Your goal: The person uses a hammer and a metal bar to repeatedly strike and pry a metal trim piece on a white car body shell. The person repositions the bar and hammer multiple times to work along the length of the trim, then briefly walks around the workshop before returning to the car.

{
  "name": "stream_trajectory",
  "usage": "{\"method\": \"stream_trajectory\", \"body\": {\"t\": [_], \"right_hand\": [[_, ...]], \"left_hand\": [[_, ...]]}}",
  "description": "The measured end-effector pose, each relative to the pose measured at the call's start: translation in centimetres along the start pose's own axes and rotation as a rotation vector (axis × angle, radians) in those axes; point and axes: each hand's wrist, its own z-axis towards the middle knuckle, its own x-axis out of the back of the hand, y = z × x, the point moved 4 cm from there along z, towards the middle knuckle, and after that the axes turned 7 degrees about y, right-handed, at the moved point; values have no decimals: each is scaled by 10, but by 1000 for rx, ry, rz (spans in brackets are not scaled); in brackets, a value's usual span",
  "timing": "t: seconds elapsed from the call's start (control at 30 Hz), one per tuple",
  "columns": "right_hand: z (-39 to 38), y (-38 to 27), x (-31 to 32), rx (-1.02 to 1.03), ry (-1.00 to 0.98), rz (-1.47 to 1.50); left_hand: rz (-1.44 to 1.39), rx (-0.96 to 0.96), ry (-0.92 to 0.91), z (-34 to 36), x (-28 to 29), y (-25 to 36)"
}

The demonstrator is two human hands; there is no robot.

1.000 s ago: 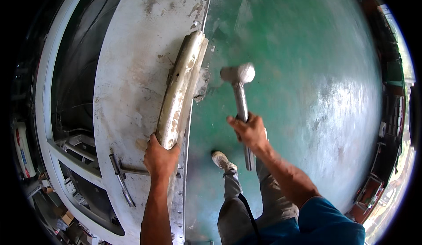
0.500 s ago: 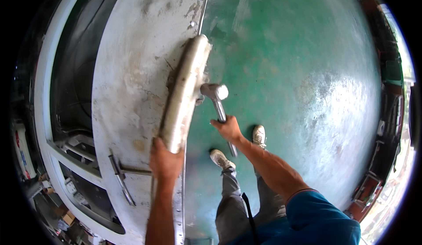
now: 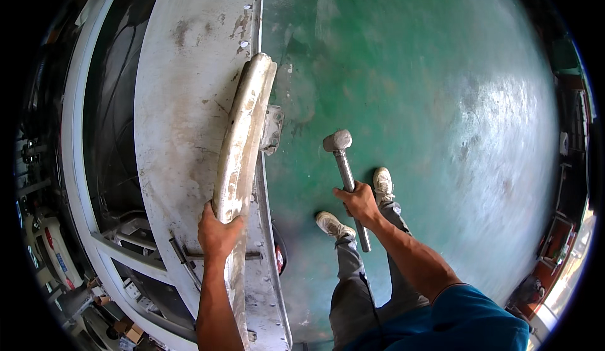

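Head view: across the worn pale table (image 3: 176,67), a long silvery metal beam (image 3: 242,137) lies along the right edge, reaching both ahead of and behind the left hand (image 3: 219,231), whose thumb and fingers are clamped around it. Well apart to the right, a metal hammer (image 3: 345,168) is gripped by its handle in the right hand (image 3: 360,203), head forward; a small bracket (image 3: 272,129) shows at the beam's right side.

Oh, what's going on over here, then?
A person grips a long, pale metal beam with the left hand; it lies along the edge of a worn, whitish bench. The right hand holds a metal hammer by its handle, the head over the green floor, apart from the beam.
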Motion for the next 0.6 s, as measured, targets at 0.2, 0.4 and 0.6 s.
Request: {"method": "stream_trajectory", "body": {"t": [0.2,0.4,0.6], "right_hand": [[-24,19,7,-6,-120,-196],[-10,45,0,18,-172,-191],[-10,46,-44,-29,-218,5]], "left_hand": [[-261,41,-46,4,-4,-21],[-285,47,-67,19,-6,-27],[-256,0,-71,16,-7,-21]]}}
